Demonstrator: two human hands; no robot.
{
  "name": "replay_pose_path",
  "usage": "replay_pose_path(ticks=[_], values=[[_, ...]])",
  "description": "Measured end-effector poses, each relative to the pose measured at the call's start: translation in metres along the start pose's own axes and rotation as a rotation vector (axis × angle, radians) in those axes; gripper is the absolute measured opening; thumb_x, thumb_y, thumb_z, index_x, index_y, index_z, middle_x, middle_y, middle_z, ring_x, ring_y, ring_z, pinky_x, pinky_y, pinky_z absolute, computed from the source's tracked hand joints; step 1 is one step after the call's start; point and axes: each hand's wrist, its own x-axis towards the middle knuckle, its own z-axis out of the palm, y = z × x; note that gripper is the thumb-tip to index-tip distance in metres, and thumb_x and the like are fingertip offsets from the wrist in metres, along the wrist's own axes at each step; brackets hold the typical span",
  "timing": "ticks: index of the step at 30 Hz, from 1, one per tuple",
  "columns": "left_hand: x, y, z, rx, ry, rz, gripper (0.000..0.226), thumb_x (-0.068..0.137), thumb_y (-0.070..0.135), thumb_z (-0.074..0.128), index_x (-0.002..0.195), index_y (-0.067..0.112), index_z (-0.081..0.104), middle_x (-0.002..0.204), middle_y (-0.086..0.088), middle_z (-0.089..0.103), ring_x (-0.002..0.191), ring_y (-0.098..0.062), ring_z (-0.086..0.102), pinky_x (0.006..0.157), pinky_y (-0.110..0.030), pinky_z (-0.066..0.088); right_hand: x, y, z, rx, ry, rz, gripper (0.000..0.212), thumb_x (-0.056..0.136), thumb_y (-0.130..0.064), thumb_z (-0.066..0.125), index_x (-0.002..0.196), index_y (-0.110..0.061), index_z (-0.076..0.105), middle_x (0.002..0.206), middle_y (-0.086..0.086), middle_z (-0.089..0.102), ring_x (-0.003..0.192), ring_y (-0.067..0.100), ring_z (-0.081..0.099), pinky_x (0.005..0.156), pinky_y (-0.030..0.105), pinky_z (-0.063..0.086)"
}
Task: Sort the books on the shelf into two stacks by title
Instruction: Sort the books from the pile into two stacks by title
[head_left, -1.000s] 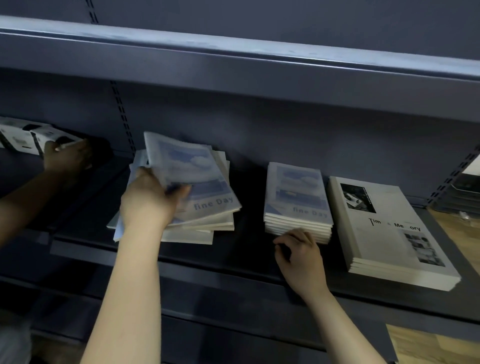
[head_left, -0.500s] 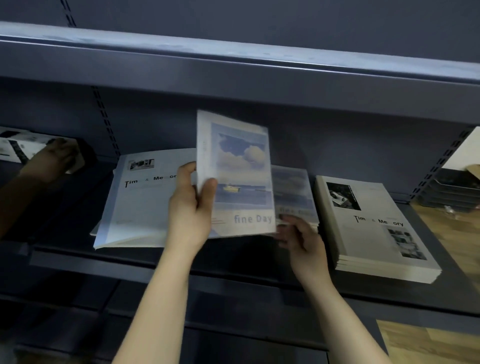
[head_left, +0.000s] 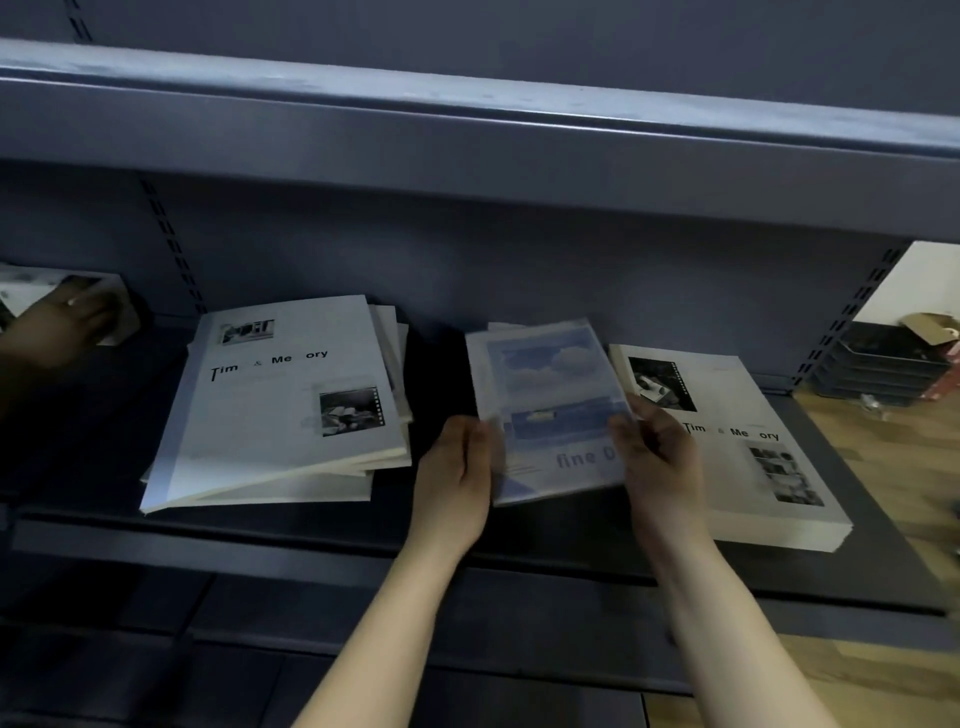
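Partway | your left hand (head_left: 457, 467) and right hand (head_left: 662, 457) grip the fine Day book (head_left: 550, 410) by its sides, mid shelf (head_left: 311, 540) | Time & Memory stack (head_left: 737, 457) just right | left pile (head_left: 291, 405) (looks mixed) remains

This looks like a shop or its stockroom: dark grey metal shelving (head_left: 311, 551) of the retail kind, with a slotted upright (head_left: 171, 249) in the back panel and another shelf board (head_left: 467, 130) overhead. Many copies of just two titles lie on it, a Time & Memory stack (head_left: 280, 405) and a fine Day book (head_left: 550, 410) on its pile. At the right are a wooden floor (head_left: 883, 457) and stacked trays (head_left: 878, 369).
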Motion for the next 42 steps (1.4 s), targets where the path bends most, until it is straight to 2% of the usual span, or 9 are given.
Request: replay_pose_path(ticks=[4, 7, 11, 15, 18, 21, 27, 34, 42], values=[[0.002, -0.032, 0.006, 0.305, -0.066, 0.102, 0.023, 0.098, 0.016, 0.038, 0.09, 0.01, 0.059, 0.09, -0.003, 0.056, 0.083, -0.015, 0.051, 0.072, -0.029, 0.042, 0.009, 0.008, 0.001, -0.148, 0.077, 0.002, 0.016, 0.091, -0.009, 0.059, 0.098, -0.022, 0.062, 0.086, 0.012, 0.066, 0.086, 0.032, 0.065, 0.075, 0.049, 0.052], [0.005, -0.044, 0.005, 0.48, -0.057, 0.141, 0.02, 0.095, 0.017, 0.043, 0.1, 0.013, 0.062, 0.101, -0.005, 0.059, 0.092, -0.022, 0.052, 0.079, -0.038, 0.046, 0.01, 0.017, -0.002, -0.19, 0.029, 0.09, 0.054, 0.076, -0.026, 0.076, 0.122, -0.023, 0.048, 0.103, 0.004, 0.061, 0.094, 0.021, 0.062, 0.086, 0.049, 0.052], [0.007, -0.049, 0.008, 0.639, -0.076, 0.146, 0.023, 0.094, 0.022, 0.046, 0.112, 0.019, 0.06, 0.115, -0.003, 0.059, 0.105, -0.023, 0.049, 0.081, -0.033, 0.038, 0.004, 0.024, -0.006, -0.569, -0.14, 0.052, 0.085, 0.058, -0.045, 0.087, 0.13, -0.03, 0.045, 0.126, 0.0, 0.037, 0.114, 0.012, 0.04, 0.1, 0.03, 0.038], [0.005, -0.05, 0.011, 0.692, -0.066, 0.167, 0.029, 0.092, 0.025, 0.05, 0.119, 0.021, 0.058, 0.122, -0.002, 0.057, 0.112, -0.024, 0.045, 0.082, -0.031, 0.032, -0.003, 0.025, -0.003, -0.752, -0.213, -0.061, 0.089, 0.055, -0.046, 0.086, 0.133, -0.032, 0.046, 0.149, 0.003, 0.022, 0.138, 0.025, 0.019, 0.111, 0.043, 0.03], [0.003, -0.052, 0.013, 0.708, -0.043, 0.189, 0.029, 0.091, 0.025, 0.05, 0.117, 0.02, 0.06, 0.119, -0.003, 0.058, 0.109, -0.024, 0.047, 0.082, -0.033, 0.034, -0.005, 0.029, -0.001, -0.744, -0.205, -0.139, 0.084, 0.062, -0.045, 0.084, 0.136, -0.025, 0.048, 0.151, -0.001, 0.03, 0.144, 0.019, 0.017, 0.115, 0.037, 0.024], [0.001, -0.054, 0.013, 0.701, -0.013, 0.195, 0.029, 0.088, 0.021, 0.053, 0.115, 0.017, 0.062, 0.114, -0.006, 0.06, 0.104, -0.027, 0.049, 0.082, -0.035, 0.036, -0.006, 0.034, 0.003, -0.747, -0.166, -0.192, 0.08, 0.066, -0.047, 0.081, 0.135, -0.021, 0.05, 0.148, -0.003, 0.035, 0.142, 0.013, 0.025, 0.107, 0.022, 0.025], [-0.002, -0.057, 0.012, 0.675, 0.045, 0.198, 0.016, 0.086, 0.017, 0.058, 0.099, 0.013, 0.066, 0.106, -0.01, 0.062, 0.093, -0.028, 0.053, 0.076, -0.036, 0.04, 0.006, 0.039, 0.009, -0.761, -0.117, -0.287, 0.064, 0.063, -0.049, 0.081, 0.113, -0.02, 0.054, 0.121, -0.002, 0.05, 0.11, 0.02, 0.053, 0.078, 0.024, 0.042], [-0.001, -0.056, 0.008, 0.624, 0.008, 0.167, 0.012, 0.086, 0.019, 0.055, 0.094, 0.018, 0.064, 0.101, -0.002, 0.057, 0.095, -0.022, 0.049, 0.078, -0.03, 0.034, 0.022, 0.045, 0.009, -0.763, -0.148, -0.354, 0.056, 0.066, -0.048, 0.079, 0.112, -0.024, 0.059, 0.127, 0.0, 0.05, 0.113, 0.019, 0.054, 0.079, 0.029, 0.053], [-0.001, -0.056, 0.007, 0.59, 0.002, 0.152, 0.008, 0.084, 0.017, 0.056, 0.09, 0.018, 0.062, 0.096, 0.0, 0.057, 0.091, -0.019, 0.049, 0.076, -0.029, 0.034, 0.041, 0.045, 0.013, -0.685, -0.169, -0.295, 0.056, 0.062, -0.042, 0.086, 0.109, -0.02, 0.065, 0.12, -0.004, 0.054, 0.107, 0.014, 0.056, 0.08, 0.021, 0.045]])
